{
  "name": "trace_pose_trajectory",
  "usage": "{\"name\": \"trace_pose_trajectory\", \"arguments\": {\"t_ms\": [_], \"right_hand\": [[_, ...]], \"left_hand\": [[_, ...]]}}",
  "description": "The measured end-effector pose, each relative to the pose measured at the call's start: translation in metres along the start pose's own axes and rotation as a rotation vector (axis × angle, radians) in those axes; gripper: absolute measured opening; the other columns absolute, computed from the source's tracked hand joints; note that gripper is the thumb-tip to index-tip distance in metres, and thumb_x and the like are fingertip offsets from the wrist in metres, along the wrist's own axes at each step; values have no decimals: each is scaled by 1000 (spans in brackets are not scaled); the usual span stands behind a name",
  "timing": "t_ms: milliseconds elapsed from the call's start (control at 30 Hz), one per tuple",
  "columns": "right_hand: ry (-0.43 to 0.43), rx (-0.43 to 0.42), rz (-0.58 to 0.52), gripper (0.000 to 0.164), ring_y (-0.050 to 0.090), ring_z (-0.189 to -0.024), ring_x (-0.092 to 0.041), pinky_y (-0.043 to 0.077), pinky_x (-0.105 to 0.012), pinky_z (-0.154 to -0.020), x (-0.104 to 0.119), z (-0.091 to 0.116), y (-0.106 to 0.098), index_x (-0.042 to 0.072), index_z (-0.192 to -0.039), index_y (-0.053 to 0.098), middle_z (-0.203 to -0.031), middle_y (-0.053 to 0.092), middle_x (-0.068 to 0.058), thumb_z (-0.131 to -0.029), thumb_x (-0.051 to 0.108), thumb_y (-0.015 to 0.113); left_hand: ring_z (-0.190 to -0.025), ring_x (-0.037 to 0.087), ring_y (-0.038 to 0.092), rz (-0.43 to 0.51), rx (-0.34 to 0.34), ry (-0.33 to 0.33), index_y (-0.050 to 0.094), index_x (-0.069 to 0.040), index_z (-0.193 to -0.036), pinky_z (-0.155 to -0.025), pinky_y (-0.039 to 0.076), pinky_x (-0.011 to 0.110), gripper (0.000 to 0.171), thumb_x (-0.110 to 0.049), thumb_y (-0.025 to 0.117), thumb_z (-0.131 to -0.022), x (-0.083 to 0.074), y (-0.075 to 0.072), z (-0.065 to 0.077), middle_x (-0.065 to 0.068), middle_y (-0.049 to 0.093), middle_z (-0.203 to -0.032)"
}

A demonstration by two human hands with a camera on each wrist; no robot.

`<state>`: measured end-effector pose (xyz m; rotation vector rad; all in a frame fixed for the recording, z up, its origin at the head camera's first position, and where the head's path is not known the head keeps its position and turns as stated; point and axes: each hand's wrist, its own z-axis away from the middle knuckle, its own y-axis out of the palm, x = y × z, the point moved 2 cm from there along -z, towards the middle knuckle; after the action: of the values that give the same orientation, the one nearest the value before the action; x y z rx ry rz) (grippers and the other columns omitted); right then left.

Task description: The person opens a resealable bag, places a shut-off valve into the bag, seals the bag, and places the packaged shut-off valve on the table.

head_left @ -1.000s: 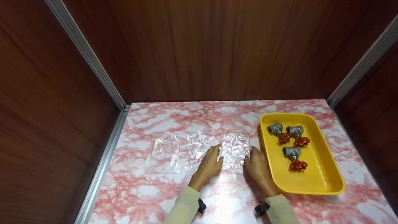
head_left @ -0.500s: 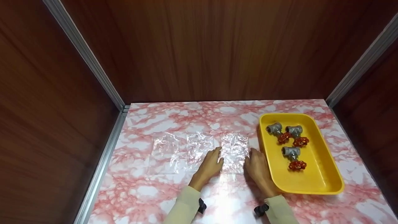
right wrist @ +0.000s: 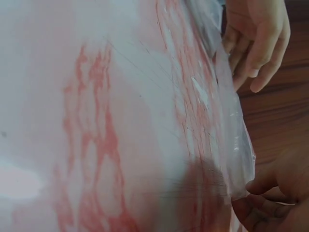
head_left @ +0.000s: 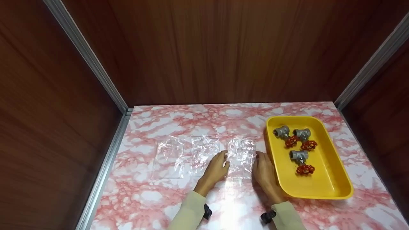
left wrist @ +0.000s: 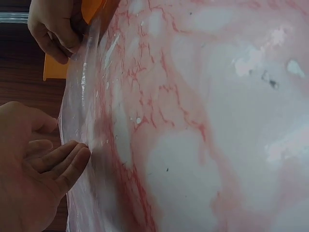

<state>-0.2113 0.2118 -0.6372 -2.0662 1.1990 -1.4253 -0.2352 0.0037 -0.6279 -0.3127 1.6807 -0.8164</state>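
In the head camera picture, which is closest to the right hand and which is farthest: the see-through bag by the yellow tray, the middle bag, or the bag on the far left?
1. Bag by the tray: touching the right hand, at its left.
2. Middle bag: farther left, beyond the left hand.
3. Leftmost bag: farthest, toward the metal rail.

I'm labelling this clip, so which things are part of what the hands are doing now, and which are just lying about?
In hand:
- clear plastic bag on the right
- left hand, at its left edge
- right hand, at its right edge

Lying about:
- two other clear bags
- yellow tray
- three red-handled valves in the tray
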Motion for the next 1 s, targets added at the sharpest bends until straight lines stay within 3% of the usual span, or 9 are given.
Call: {"name": "trace_pose_trajectory", "arguments": {"t_ms": [267,600,833,1000], "right_hand": [[39,1,-55,27,69,-96,-44,58,-58,-87,-1,-1,0,-11,-126,65,-108,69,-26,-99,-4,64],[-47,-61,-80,32,67,-92,-39,58,-54,-86,-1,0,-1,-11,-126,63,-102,69,-23,-94,-11,66],[-60,-89,-91,29,67,-88,-40,59,-55,-82,3,2,1,-11,-120,66,-98,68,-24,-91,-13,66],[9,-40,-141,31,66,-89,-38,58,-54,-83,4,2,1,-11,-120,66,-99,68,-23,-89,-12,65]], "left_hand": [[-110,25,69,102,-59,2,53,8,-145,-93,62,31,41,0,58,-105,2,1,-4,17,66,-122],[-101,26,71,234,-112,-12,50,11,-144,-86,62,30,43,-6,62,-106,6,-4,-7,20,66,-122],[-86,15,68,270,-85,-45,47,13,-147,-76,60,25,48,-12,61,-108,9,-8,-8,14,70,-111],[-82,9,63,274,-70,-48,54,10,-139,-76,58,22,36,-7,60,-108,11,-9,-7,11,67,-104]]}}
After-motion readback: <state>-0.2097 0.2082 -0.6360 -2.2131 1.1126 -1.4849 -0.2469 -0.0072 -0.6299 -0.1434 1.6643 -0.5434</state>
